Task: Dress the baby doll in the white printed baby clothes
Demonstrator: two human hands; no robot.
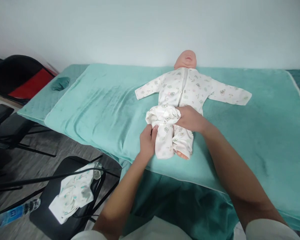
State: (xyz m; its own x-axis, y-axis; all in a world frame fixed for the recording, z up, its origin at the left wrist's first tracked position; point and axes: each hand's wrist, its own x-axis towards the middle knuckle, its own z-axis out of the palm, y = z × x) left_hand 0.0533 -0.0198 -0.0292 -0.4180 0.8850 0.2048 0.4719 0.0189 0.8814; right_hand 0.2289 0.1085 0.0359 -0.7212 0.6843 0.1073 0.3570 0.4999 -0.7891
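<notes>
So the left grip is closed, thumb and fingers pinching the bunched-up leg of a white cotton baby sleepsuit with little pastel prints. The right grip lies over the hip area just beside it, fingertips tucked into the same wad of fabric. Honestly can't tell if it's actually clamping or just pressing down.

The sleepsuit is on a pink plastic baby doll lying on its back, head toward the wall, both sleeves spread out flat to the sides. The top half is on and smooth, the leg part is rumpled up around the waist, and one bare doll foot pokes out at the bottom.

The doll sits roughly mid-way along a teal towel-covered bed. Down on the left, well apart from it, there's a black folding chair with a second white printed garment crumpled on the seat, and a clear plastic water bottle with a blue label near it.
</notes>
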